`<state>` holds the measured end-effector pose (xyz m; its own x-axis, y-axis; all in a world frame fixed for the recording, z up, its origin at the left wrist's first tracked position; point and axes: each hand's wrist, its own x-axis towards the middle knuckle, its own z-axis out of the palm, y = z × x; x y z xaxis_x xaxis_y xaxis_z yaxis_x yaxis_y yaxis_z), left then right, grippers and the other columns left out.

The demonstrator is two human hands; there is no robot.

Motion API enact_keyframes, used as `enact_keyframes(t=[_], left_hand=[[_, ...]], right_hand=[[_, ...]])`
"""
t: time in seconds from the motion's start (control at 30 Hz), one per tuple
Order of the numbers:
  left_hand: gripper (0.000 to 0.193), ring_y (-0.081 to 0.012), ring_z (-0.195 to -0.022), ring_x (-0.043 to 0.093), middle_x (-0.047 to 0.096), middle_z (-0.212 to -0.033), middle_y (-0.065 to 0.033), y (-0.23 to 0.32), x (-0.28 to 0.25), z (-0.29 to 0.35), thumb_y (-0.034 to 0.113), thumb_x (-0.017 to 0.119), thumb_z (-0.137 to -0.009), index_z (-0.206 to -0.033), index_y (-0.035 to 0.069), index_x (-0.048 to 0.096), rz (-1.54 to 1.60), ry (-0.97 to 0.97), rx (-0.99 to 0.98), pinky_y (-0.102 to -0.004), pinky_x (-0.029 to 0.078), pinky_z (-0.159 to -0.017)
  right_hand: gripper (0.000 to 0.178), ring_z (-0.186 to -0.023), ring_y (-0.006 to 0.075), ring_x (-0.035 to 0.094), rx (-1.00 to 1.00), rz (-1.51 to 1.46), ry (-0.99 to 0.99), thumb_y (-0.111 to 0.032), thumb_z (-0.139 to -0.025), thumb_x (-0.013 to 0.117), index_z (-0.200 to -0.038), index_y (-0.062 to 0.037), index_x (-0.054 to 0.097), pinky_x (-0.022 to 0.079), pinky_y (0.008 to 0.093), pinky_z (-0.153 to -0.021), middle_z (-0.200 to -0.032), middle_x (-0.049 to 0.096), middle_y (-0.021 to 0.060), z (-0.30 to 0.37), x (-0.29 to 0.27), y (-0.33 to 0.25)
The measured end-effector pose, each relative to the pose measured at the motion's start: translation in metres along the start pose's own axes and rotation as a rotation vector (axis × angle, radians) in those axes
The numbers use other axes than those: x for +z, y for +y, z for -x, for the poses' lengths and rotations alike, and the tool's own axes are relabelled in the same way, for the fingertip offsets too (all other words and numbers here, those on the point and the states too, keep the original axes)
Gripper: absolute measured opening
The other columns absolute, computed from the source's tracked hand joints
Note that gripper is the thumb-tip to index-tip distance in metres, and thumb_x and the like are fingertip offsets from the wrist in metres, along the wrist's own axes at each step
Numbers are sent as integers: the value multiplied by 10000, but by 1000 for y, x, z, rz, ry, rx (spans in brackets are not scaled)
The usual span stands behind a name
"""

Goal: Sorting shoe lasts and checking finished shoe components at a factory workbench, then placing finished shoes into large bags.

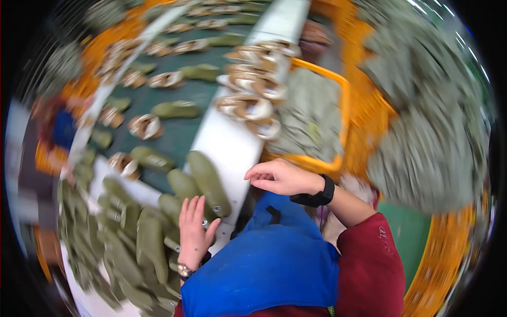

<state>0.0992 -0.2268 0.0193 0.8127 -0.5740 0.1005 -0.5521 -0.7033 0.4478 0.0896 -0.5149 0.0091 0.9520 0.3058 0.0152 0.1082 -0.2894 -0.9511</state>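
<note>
My left hand (193, 228) has its fingers stretched out, palm down, over the edge of a pile of olive-green, sole-shaped pieces (150, 240). Whether it touches them I cannot tell. One long olive piece (208, 179) leans just beyond its fingertips, partly on the white ledge (228, 127). To the right, my right hand (282, 177) hovers past the ledge's inner edge, fingers loosely extended and nothing visible in them. Past both hands, a dark green belt (174, 134) carries rows of olive pieces and tan-and-white shoe parts (145, 127). Motion blurs the details.
Tan-and-white shoe parts (251, 108) crowd the ledge. Beside it stands an orange crate (346, 121) with grey-green flat pieces inside. Large grey-green bundles (422, 142) rise at the right near orange crates (446, 259). Across the belt is another person (60, 129), blurred.
</note>
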Motion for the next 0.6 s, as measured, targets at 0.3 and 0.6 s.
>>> enact_keyframes(t=[0.3, 0.6], left_hand=[[617, -360, -1140, 491, 537, -1193, -192, 142, 3, -66, 71, 721, -687, -1244, 4, 466, 367, -565, 766, -383, 395, -960], [722, -343, -1014, 569, 582, -1109, -188, 342, 24, -83, 242, 771, -705, -1293, 5, 426, 1029, -1190, 1665, -379, 470, -838]], right_hand=[[224, -809, 321, 628, 1132, 171, 615, -207, -804, 535, -950, -77, 644, 483, 349, -760, -889, 655, 147, 379, 152, 153], [173, -556, 174, 569, 1489, -481, 942, -122, -756, 542, -842, -11, 644, 471, 309, -488, -712, 608, 74, 507, 272, 194]])
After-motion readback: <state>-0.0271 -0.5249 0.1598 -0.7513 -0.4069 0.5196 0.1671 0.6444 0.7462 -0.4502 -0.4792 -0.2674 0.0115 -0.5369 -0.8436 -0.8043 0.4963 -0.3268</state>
